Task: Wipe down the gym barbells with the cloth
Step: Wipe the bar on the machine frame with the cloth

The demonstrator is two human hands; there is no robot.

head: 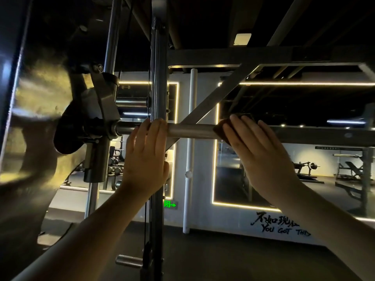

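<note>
Left hand (145,155) gripping barbell (190,130), right hand (261,157) pressing cloth (221,129)

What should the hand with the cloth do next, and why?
Probably slide the cloth left along the barbell toward the left hand: the right hand presses it on the bar, and a bare stretch lies between the hands.
</note>
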